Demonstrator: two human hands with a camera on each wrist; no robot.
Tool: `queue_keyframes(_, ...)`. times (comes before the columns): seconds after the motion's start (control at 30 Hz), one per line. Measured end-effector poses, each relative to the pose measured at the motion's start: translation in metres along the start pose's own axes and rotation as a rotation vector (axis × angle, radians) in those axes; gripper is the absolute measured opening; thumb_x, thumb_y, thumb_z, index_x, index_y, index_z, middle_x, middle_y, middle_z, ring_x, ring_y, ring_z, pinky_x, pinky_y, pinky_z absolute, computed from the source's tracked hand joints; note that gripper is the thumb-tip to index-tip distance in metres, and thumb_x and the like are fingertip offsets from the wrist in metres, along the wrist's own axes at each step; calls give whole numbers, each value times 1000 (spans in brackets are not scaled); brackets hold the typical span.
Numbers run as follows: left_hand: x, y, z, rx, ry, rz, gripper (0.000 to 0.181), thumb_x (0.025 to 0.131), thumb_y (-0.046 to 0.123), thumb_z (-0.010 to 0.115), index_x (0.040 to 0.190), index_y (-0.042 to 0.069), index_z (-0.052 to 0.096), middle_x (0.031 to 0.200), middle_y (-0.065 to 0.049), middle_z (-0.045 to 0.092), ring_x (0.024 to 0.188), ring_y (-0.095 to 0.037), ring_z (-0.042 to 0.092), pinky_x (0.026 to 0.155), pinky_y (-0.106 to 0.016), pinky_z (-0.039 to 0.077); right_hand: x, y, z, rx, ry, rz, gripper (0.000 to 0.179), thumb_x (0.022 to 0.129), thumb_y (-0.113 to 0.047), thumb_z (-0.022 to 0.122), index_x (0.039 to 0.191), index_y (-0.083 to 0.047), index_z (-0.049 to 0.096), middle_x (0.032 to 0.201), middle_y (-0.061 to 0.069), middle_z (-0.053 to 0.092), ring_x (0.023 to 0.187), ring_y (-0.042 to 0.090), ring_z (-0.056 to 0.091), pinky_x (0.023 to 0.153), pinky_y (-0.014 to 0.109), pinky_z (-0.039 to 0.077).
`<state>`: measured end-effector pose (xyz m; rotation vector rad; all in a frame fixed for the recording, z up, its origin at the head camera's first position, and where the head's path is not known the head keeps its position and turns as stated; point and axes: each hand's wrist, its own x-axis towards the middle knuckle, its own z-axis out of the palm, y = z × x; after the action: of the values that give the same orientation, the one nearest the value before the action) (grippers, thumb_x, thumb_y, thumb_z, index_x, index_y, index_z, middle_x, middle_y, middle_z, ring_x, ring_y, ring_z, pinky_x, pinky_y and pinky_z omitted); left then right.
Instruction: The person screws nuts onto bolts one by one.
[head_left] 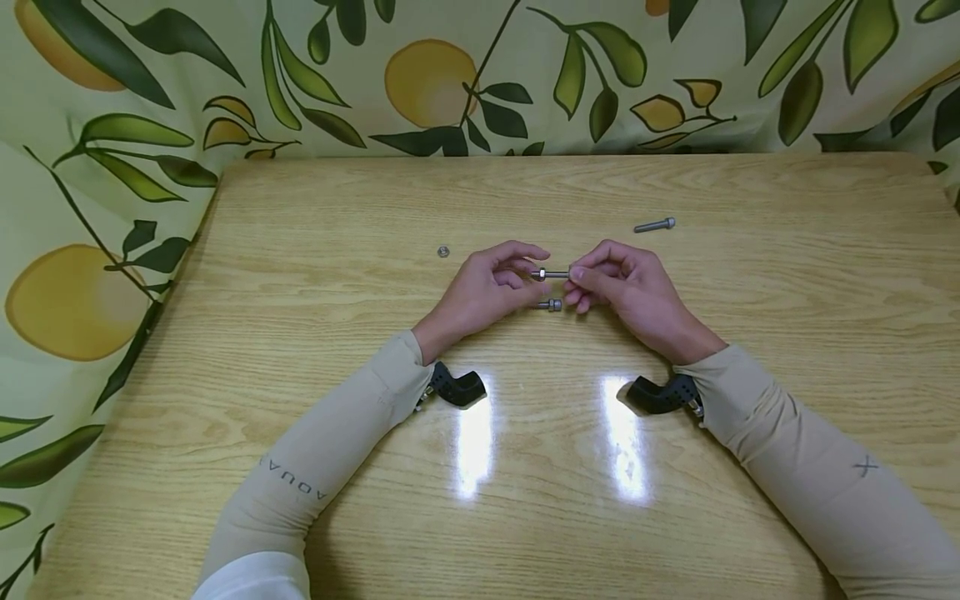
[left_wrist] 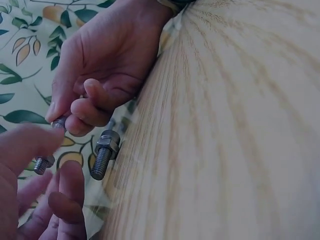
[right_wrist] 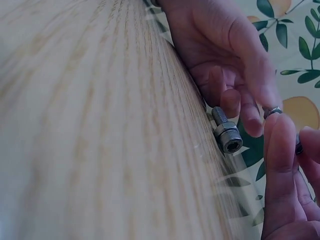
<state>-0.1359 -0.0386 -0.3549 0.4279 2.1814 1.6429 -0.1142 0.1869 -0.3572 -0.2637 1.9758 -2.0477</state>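
Note:
My right hand (head_left: 626, 287) pinches the head end of a steel bolt (head_left: 557, 274) between thumb and finger, holding it level above the table. A hex nut (head_left: 542, 273) sits on the bolt near its threaded end. My left hand (head_left: 498, 279) is around that end, thumb and index finger spread apart with the nut showing between them. In the right wrist view, a left fingertip is right at the nut (right_wrist: 273, 111). Below the hands lies a second bolt with a nut on it (head_left: 553, 305), its threaded part partly hidden by the left thumb in the head view.
A loose nut (head_left: 443, 251) lies on the wooden table (head_left: 337, 225) left of the hands. Another bolt (head_left: 655, 225), without a nut, lies behind the right hand. A leaf-and-fruit patterned cloth (head_left: 337, 75) hangs at the table's back and left.

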Motion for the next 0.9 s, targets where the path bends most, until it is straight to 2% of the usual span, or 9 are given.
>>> queue_keyframes(0.07,0,0,0,8,3,-6,40,87,34,73,122,17,64,106,0,70,80,-14,69,71,-25,53,0,0,0,1,-1,-1,29,94,-21,65,106,4,58,97,19,70,82,18,72,68,27,59)
queue_keyframes(0.17,0,1,0,37,7,-13,35,92,42,66,115,16,68,94,-2,73,75,-15,68,66,-25,51,0,-1,1,-13,-1,-4,29,94,-22,65,106,4,58,97,20,70,82,18,72,68,28,59)
queue_keyframes(0.23,0,1,0,38,2,-6,30,95,41,61,109,16,70,89,-3,73,72,-16,68,64,-24,51,0,-1,1,-26,3,-4,30,94,-22,65,106,4,58,97,20,69,82,17,72,67,28,58)
queue_keyframes(0.43,-1,0,1,12,-6,9,34,90,37,69,117,17,66,97,0,71,72,-17,68,64,-25,50,0,-1,2,-40,7,-6,30,94,-23,65,105,4,58,95,19,70,80,16,72,66,28,58)
queue_keyframes(0.63,-1,0,1,61,-10,3,31,97,42,58,105,15,71,88,-4,73,71,-16,68,63,-23,49,-1,-1,2,-38,1,-13,30,94,-23,64,105,4,58,96,19,70,80,15,72,66,28,58)
queue_keyframes(0.77,-1,0,1,24,-36,16,27,95,32,64,115,15,67,96,-3,72,71,-19,68,62,-25,50,-1,-1,1,-36,-4,-17,29,95,-22,64,105,4,58,96,19,70,80,15,72,66,28,58)
queue_keyframes(0.9,-1,1,1,21,-41,16,31,95,35,64,119,15,65,97,-3,72,72,-19,68,64,-27,52,-1,-1,2,-36,-6,-21,29,95,-22,64,105,4,58,96,19,70,81,15,72,66,28,58)
